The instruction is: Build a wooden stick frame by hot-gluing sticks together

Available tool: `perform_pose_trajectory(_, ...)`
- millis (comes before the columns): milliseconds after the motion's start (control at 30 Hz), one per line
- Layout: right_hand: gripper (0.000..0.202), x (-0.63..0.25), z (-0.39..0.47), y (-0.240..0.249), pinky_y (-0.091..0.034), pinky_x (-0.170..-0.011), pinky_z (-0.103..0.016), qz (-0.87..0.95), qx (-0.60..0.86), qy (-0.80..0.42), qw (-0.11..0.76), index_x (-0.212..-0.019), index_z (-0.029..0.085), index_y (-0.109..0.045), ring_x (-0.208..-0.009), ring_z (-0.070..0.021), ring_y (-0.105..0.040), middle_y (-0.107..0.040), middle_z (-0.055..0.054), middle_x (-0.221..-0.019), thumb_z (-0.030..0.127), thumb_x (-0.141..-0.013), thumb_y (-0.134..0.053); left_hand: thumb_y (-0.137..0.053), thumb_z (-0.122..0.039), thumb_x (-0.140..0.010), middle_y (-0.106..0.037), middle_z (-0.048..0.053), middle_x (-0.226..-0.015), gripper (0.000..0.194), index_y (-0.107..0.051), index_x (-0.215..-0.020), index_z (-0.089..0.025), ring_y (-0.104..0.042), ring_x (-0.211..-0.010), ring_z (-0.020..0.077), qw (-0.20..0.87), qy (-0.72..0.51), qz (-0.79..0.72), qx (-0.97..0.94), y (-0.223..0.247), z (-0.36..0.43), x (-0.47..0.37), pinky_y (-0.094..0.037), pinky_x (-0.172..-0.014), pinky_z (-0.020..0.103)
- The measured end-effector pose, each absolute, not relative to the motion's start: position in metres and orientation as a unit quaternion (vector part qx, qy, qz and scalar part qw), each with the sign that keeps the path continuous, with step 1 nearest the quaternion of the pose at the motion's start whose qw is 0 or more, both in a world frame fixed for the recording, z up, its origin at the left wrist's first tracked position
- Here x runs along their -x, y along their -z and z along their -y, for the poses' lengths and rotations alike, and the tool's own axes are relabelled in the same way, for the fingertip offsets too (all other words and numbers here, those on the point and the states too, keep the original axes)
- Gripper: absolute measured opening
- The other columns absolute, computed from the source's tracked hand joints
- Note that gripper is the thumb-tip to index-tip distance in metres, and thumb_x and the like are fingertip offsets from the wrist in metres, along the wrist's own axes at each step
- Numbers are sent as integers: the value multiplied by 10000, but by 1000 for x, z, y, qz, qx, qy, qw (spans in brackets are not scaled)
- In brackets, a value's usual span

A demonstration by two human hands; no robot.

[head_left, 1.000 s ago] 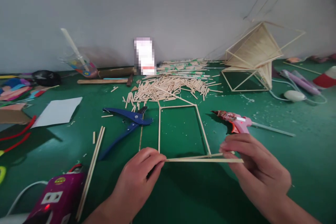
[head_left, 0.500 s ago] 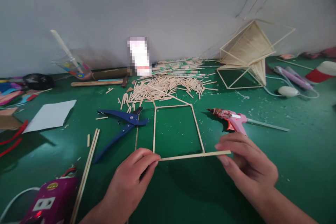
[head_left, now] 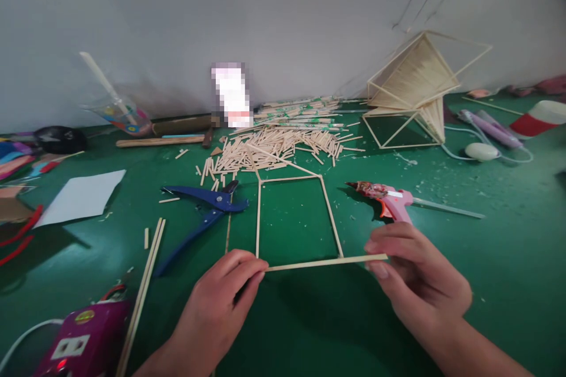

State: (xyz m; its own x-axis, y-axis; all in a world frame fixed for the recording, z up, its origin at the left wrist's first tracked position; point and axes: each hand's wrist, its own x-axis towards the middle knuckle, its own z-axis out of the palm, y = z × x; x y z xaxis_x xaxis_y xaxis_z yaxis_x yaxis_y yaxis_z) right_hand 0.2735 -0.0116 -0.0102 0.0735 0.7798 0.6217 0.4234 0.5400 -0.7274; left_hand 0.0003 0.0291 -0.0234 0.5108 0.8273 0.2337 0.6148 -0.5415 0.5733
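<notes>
My left hand pinches the left end of a thin wooden stick at the near left corner of a stick frame. The stick lies across the frame's near side and sticks out past its right corner. Around that right end, the thumb and fingers of my right hand are closed. The frame is four-sided, with two more sticks meeting in a point behind its far side. A blue cutter lies open left of the frame, and a pink glue gun rests beyond my right hand.
Behind the frame is a heap of short sticks, with a lit phone against the wall. A stick model stands at the back right. Long sticks and a purple power strip lie at the near left.
The whole view has shifted slightly, so most things appear a little further left. Both hands keep their hold on the stick.
</notes>
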Motion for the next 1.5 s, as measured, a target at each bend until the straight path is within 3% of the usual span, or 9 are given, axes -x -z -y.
perform_pose_trajectory(133, 284, -274, 12, 11, -443, -425, -238, 653, 466, -155, 577, -977, 210, -660, -730, -176, -609, -639, -56, -850, 37, -754, -619, -528, -176, -905, -638, -5, -908, 143, -637, -964, -248, -642, -818, 105, 218, -246, -433, -839, 23, -29, 0, -503, -743, 197)
perform_pose_trajectory(300, 282, -275, 13, 14, -506, -520, -285, 652, 462, -157, 580, -970, 213, -662, -748, -187, -626, -652, -41, -844, 44, -747, -632, -533, -134, -878, -654, 3, -925, 219, -614, -1043, -254, -647, -794, 112, 231, -249, -454, -824, 24, -28, 2, -523, -723, 210)
perform_pose_trajectory(400, 292, -276, 16, 16, -479, -472, -263, 646, 471, -160, 579, -970, 211, -667, -782, -191, -613, -649, -49, -876, 30, -742, -638, -542, -111, -850, -657, 6, -917, 242, -617, -1037, -247, -641, -756, 112, 243, -243, -470, -813, 23, -27, 5, -533, -707, 219)
perform_pose_trajectory(867, 281, -275, 18, 20, -509, -478, -306, 629, 491, -175, 577, -955, 245, -679, -784, -220, -623, -634, -47, -898, 59, -749, -637, -553, -142, -869, -663, 0, -851, 142, -665, -887, -227, -647, -782, 112, 243, -251, -452, -821, 20, -29, 1, -515, -723, 208)
perform_pose_trajectory(1133, 345, -274, 11, 12, -503, -474, -327, 653, 463, -144, 582, -959, 235, -668, -710, -226, -623, -652, -55, -815, 17, -694, -638, -537, -155, -880, -675, 4, -835, 158, -678, -876, -227, -655, -754, 111, 239, -254, -450, -822, 18, -31, 1, -520, -703, 194)
perform_pose_trajectory(1500, 342, -276, 11, 13, -533, -543, -347, 655, 445, -157, 590, -962, 214, -657, -757, -229, -614, -637, -61, -813, -10, -707, -606, -540, -159, -886, -667, -1, -850, 152, -676, -884, -228, -651, -762, 103, 238, -249, -450, -824, 19, -31, 1, -506, -704, 183)
